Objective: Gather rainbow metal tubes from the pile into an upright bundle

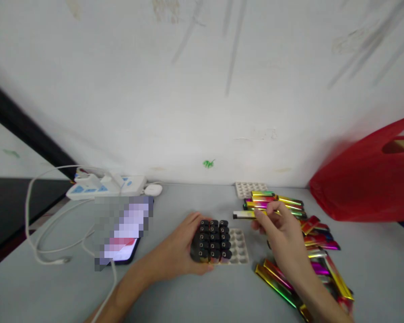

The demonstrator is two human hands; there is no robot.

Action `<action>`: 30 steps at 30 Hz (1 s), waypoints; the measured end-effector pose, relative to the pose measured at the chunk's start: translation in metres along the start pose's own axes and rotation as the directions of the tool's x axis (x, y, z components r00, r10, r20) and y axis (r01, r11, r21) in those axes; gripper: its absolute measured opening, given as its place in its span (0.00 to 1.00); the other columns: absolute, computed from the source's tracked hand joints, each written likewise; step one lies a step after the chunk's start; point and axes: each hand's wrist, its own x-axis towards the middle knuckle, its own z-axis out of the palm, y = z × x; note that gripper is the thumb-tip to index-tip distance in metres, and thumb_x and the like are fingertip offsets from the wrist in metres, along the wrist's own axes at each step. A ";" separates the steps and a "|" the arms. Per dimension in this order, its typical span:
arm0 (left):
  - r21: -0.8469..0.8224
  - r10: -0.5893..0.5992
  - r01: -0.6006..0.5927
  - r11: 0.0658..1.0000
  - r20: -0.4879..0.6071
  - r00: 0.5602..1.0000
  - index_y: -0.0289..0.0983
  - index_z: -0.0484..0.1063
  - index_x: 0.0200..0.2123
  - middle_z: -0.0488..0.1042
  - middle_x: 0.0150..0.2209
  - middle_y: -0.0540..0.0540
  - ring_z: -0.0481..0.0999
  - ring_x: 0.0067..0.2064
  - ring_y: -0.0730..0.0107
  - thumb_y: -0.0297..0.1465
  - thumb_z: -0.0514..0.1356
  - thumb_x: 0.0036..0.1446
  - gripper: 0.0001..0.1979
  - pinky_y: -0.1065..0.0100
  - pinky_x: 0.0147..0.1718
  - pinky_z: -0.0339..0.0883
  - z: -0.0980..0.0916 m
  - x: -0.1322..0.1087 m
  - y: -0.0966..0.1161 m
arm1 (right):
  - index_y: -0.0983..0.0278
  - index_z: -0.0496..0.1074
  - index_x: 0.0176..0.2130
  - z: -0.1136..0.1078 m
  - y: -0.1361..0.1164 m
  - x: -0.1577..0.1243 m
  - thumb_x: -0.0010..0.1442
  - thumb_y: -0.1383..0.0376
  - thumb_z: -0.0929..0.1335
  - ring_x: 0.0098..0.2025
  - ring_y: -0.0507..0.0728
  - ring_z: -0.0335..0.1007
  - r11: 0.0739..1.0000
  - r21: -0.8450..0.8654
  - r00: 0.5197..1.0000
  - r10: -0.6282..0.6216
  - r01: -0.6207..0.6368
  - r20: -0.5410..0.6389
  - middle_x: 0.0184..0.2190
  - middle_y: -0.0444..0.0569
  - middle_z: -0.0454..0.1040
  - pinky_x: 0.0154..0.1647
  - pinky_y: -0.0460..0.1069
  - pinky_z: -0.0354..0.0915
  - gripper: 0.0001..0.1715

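My left hand [178, 246] curls around the left side of a cluster of upright black-topped sticks [214, 237]. They stand in rows in a pale tray [239, 247], whose right-hand hollows show. Round rings mark their black tops. To the right of the tray, my right hand [276, 226] pinches a slim shiny stick [244, 215] with a black end, held nearly level above the table and pointing left. Several similar metallic coloured sticks [276, 282] lie loose beneath and around my right hand; my forearm hides part of them.
A second pale tray [251, 188] lies by the wall, behind more loose sticks. A red bag [366, 179] stands at the right. On the left are a phone [126, 253], partly blurred out, a power strip [106, 186], a white charger case [153, 190] and a looping white cable [28, 211].
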 end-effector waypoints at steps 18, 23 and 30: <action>-0.005 0.000 0.000 1.000 0.012 1.000 0.42 0.70 0.63 0.74 0.58 0.44 0.75 0.62 0.47 0.30 0.79 0.48 0.40 0.51 0.67 0.68 -0.001 0.001 0.002 | 0.60 0.75 0.46 0.002 -0.009 -0.006 0.64 0.60 0.79 0.33 0.54 0.77 0.802 0.389 0.839 0.236 -0.454 0.491 0.31 0.47 0.83 0.36 0.47 0.70 0.15; -0.007 0.003 -0.003 1.000 0.007 1.000 0.42 0.70 0.62 0.74 0.58 0.44 0.75 0.62 0.49 0.29 0.79 0.48 0.39 0.53 0.66 0.69 0.000 0.001 0.001 | 0.61 0.75 0.49 0.005 -0.008 -0.008 0.64 0.52 0.79 0.23 0.51 0.64 0.848 0.298 0.836 0.264 -0.439 0.480 0.26 0.43 0.77 0.25 0.45 0.60 0.22; 0.003 -0.003 0.003 1.000 0.003 1.000 0.43 0.70 0.63 0.73 0.59 0.45 0.75 0.62 0.50 0.29 0.80 0.48 0.40 0.54 0.66 0.69 0.000 0.000 0.001 | 0.61 0.65 0.28 0.003 -0.004 -0.007 0.59 0.33 0.74 0.23 0.48 0.32 0.755 0.255 0.717 0.377 -0.605 0.586 0.22 0.33 0.44 0.20 0.45 0.35 0.37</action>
